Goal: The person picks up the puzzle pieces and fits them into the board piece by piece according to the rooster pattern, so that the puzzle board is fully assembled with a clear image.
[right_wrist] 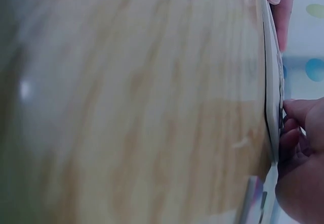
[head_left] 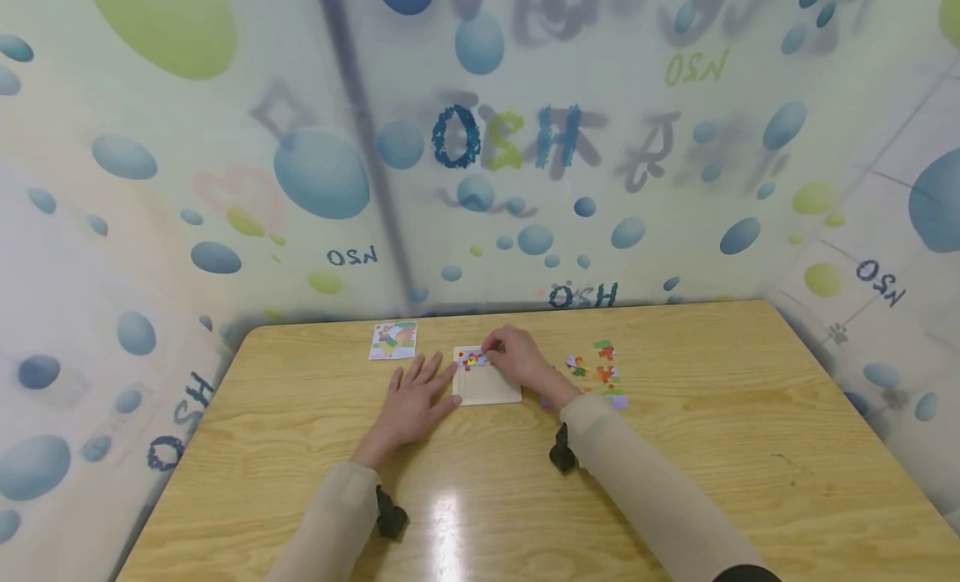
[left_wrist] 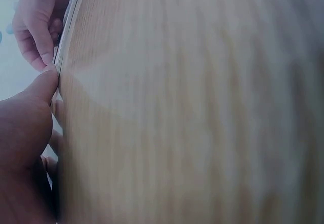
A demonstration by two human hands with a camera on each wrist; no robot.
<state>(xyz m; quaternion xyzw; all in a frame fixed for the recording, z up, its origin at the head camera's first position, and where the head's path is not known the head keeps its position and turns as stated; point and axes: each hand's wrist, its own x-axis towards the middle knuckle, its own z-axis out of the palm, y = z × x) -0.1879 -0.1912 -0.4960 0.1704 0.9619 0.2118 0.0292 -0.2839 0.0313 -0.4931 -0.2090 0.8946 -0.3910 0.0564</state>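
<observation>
Nearest, two pale sleeves reach in over the wooden table, a small black device at each wrist; the wood between the forearms gives broad room on the near side of both hands. The left hand lies with its fingers straight and spread, its thumb at the near left corner of the pale board, which sits between the hands. The right hand reaches over the board's right side, fingers bent and tips together at its far part; whether they pinch a piece cannot be told. Left of those tips, colourful puzzle pieces lie along the board's far edge. Just right of the right hand, loose pieces are scattered, the nearest partly hidden by its wrist, which stands between them and the board. Beyond the left fingertips lies a printed picture card, apart from the board. The table's far edge runs near, past both hands; its side edges are well apart from them. Behind rises a spotted, lettered wall.
</observation>
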